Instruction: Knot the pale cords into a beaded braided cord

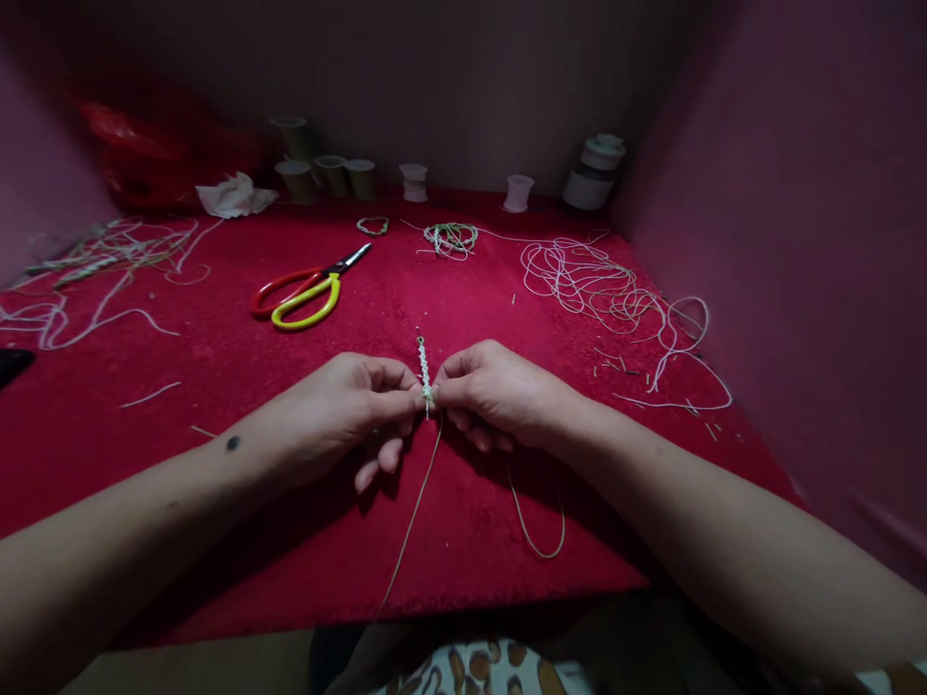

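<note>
A short braided cord (424,365), white with a little green, stands out between my hands near the middle of the table. Its far end has a small loop, held at what looks like a pin. My left hand (362,396) pinches its near end with thumb and forefinger, the other fingers curled below. From the opposite side my right hand (492,391) pinches at the same knotted end, its fingertips close to the left ones. A thin tan cord (414,516) trails from there toward the table's front edge, and another tan length curves below my right hand.
Red-and-yellow scissors (308,294) lie beyond my left hand. Tangled cord (579,275) and small clippings are at the right, more cord (108,256) at the left. Finished-looking braided loops (450,237), several spools (360,179) and a white-lidded bottle (594,174) are along the back.
</note>
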`<state>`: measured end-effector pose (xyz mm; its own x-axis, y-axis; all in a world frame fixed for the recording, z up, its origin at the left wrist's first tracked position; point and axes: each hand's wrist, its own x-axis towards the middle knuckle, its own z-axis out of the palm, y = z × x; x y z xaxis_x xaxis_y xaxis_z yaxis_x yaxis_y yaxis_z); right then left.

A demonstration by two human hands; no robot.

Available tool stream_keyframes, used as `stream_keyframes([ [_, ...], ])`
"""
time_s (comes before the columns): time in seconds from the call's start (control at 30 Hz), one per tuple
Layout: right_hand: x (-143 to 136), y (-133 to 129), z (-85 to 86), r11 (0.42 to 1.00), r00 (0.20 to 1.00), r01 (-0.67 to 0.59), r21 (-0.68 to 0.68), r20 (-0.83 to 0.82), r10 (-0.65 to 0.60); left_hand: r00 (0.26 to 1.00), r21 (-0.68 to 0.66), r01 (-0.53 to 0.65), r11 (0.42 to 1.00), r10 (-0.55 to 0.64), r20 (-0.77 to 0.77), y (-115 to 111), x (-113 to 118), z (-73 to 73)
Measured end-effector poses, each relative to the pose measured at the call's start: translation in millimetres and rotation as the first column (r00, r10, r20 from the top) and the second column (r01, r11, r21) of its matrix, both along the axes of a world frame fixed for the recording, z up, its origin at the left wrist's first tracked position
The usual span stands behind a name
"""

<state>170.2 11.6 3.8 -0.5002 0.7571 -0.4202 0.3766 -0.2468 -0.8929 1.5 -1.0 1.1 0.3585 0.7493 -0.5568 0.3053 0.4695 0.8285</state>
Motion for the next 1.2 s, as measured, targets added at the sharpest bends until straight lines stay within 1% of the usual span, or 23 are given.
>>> stream_keyframes([
  [0.2, -0.1, -1.4, 3.1, 1.000, 0.999, 0.009, 0.009, 0.035, -0.009, 0.999, -0.007, -0.016, 1.000, 0.015, -0.038, 0.4, 3.2, 5.4],
  [0.3, -0.4, -2.1, 4.3, 1.000, 0.998, 0.004, 0.020, 0.066, -0.006, 0.999, 0.031, -0.005, 1.000, 0.006, -0.046, -0.2, 2.1, 3.8],
  [0.47, -0.9, -3.1, 2.5, 0.999, 0.996, -0.010, 0.046, 0.092, 0.005, 0.994, 0.079, -0.013, 0.997, 0.022, -0.110, -1.4, 3.0, 1.0],
  [0.6, 1.2, -2.8, 4.6, 0.993, 0.985, -0.033, 0.116, 0.170, 0.013, 0.990, 0.094, -0.019, 0.995, 0.032, -0.137, -0.7, 6.3, 0.8],
  [0.73, 3.0, -8.4, 14.4, 0.973, 0.971, 0.005, 0.230, 0.230, -0.060, 0.991, 0.089, -0.033, 0.995, 0.044, -0.124, 1.6, 6.7, -0.5],
  [0.8, 1.9, -16.9, 17.6, 0.962, 0.970, -0.004, 0.271, 0.234, -0.062, 0.993, 0.089, -0.047, 0.995, 0.056, -0.100, 2.7, 6.6, -0.4],
  [0.87, -0.9, -29.9, 16.3, 0.934, 0.968, -0.024, 0.357, 0.240, -0.067, 0.996, 0.082, -0.065, 0.995, 0.069, -0.052, 3.0, 7.2, 0.7],
  [0.97, -7.7, -55.1, 5.6, 0.841, 0.956, -0.034, 0.540, 0.264, -0.130, 0.995, 0.033, -0.097, 0.995, 0.097, 0.020, 1.7, 10.3, 3.8],
  [1.0, -10.4, -64.2, 1.0, 0.826, 0.950, -0.041, 0.562, 0.279, -0.142, 0.993, 0.013, -0.109, 0.994, 0.108, 0.037, 0.9, 11.7, 4.8],
  [1.07, -15.8, -82.0, -6.8, 0.826, 0.942, -0.052, 0.561, 0.301, -0.146, 0.988, -0.013, -0.136, 0.991, 0.136, 0.071, -1.1, 14.0, 6.0],
  [1.13, -19.1, -97.9, -9.9, 0.831, 0.943, -0.066, 0.553, 0.307, -0.129, 0.983, -0.015, -0.159, 0.987, 0.160, 0.091, -3.0, 15.1, 5.3],
  [1.17, -19.4, -104.4, -9.0, 0.836, 0.945, -0.087, 0.542, 0.309, -0.103, 0.981, -0.007, -0.168, 0.986, 0.168, 0.094, -3.8, 15.1, 4.3],
  [1.2, -18.4, -109.6, -6.5, 0.844, 0.950, -0.135, 0.519, 0.310, -0.038, 0.980, -0.001, -0.174, 0.985, 0.173, 0.096, -4.6, 14.7, 2.9],
])
